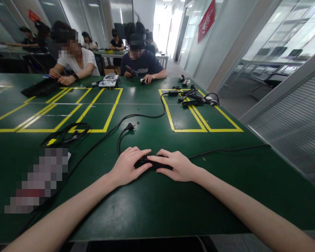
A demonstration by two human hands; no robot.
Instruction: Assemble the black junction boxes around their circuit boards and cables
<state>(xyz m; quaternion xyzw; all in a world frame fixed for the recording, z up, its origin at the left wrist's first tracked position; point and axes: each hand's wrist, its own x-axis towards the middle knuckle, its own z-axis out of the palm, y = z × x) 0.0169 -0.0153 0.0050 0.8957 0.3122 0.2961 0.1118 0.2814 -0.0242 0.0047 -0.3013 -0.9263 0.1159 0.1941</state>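
Observation:
A small black device lies on the green table in front of me, mostly covered by my hands. My left hand rests on its left end with fingers laid over it. My right hand lies across its right end, fingers stretched over the top. A black cable runs from the device to the right. A black power cord with a plug curls just beyond my hands and leads to an adapter farther back.
Yellow tape boxes mark the table. A pile of black tools and cables sits at the back right, a cable coil at the left. Two people sit across the table with devices. The table's right edge drops off by a glass wall.

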